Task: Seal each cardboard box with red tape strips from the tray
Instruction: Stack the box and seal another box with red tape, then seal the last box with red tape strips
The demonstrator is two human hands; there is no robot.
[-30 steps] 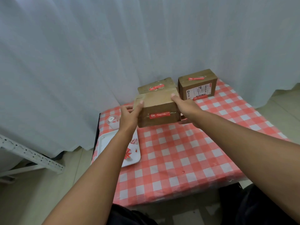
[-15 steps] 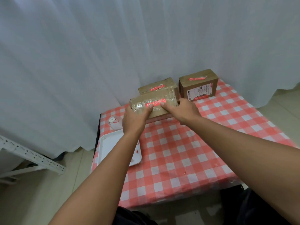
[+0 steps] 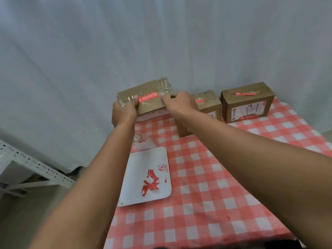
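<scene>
Both hands have carried the box (image 3: 145, 99) leftward, off the spot in front of the other two, and it now hangs above the tabletop's (image 3: 206, 177) far left corner. Left hand (image 3: 124, 112) grips its left end, right hand (image 3: 177, 103) its right, thumbs curled onto the top either side of a red strip (image 3: 147, 97). Second box (image 3: 206, 106) and third box (image 3: 248, 101) sit side by side at the back, each with red tape on top. White tray (image 3: 136, 169) lies near the left edge, loose strips (image 3: 150, 182) on it. Red-and-white checked cloth covers the tabletop; a pale curtain (image 3: 125, 42) hangs behind, a white metal rack (image 3: 27, 162) stands at left.
</scene>
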